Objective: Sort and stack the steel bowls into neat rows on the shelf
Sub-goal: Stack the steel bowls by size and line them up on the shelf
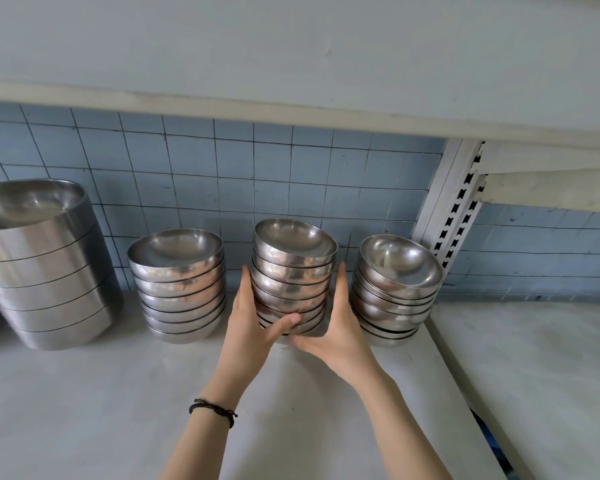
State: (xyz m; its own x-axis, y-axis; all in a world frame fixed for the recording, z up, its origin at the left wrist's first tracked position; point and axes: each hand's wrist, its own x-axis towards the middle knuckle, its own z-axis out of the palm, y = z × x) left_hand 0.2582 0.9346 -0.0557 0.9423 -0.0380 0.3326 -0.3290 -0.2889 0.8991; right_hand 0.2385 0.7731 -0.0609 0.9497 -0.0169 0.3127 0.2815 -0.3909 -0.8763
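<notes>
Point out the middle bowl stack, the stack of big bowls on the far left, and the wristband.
middle bowl stack [293, 271]: head view, side of an upper bowl.
big bowl stack [45, 271]: head view, outer wall midway up.
wristband [212, 409]: head view, dark cord across the left wrist.

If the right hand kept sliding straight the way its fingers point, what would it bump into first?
Probably the blue tiled wall. The right hand lies along the middle stack of bowls, fingers aimed into the gap beside the right stack. Depth is hard to judge.
</notes>
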